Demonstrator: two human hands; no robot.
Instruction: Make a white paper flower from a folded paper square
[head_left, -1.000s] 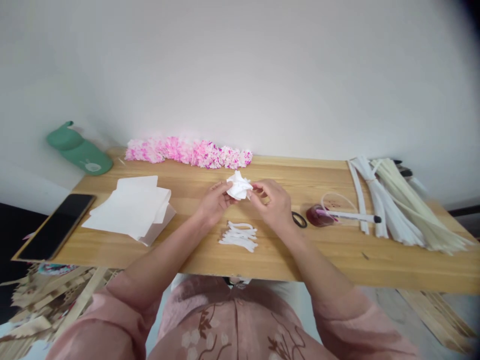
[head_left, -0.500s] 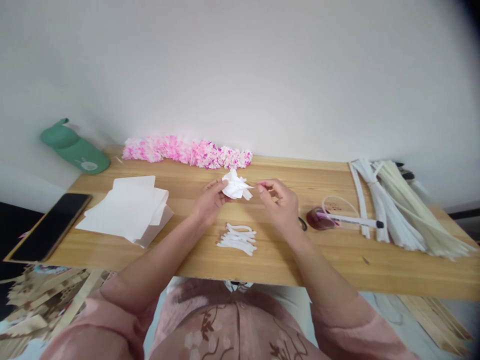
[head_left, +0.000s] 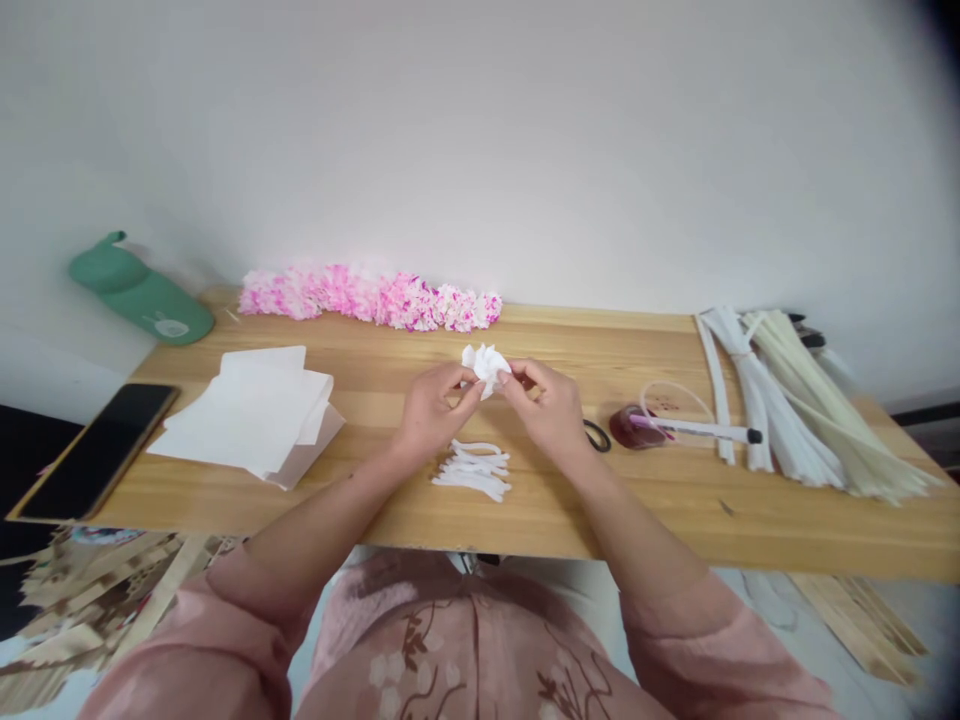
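A small crumpled white tissue flower [head_left: 486, 364] is held above the wooden table [head_left: 675, 500] between both hands. My left hand [head_left: 433, 412] pinches it from the left, fingers closed on it. My right hand [head_left: 550, 408] pinches it from the right, fingers closed too. Just below the hands lies a small pile of white strips [head_left: 475, 470] on the table. A row of pink and white paper flowers [head_left: 367, 297] lies along the back edge by the wall.
A stack of white tissue sheets [head_left: 251, 415] lies at left, a black phone [head_left: 97, 450] at the left edge, a green bottle [head_left: 139, 295] behind it. Right of the hands are scissors [head_left: 598, 436], a small red dish [head_left: 630, 428] with a pen [head_left: 697, 430], and long white sticks [head_left: 795, 400].
My right hand, which had drawn away from the tissue flower half a second ago, has come back to pinch it. The flower now looks smaller and more bunched.
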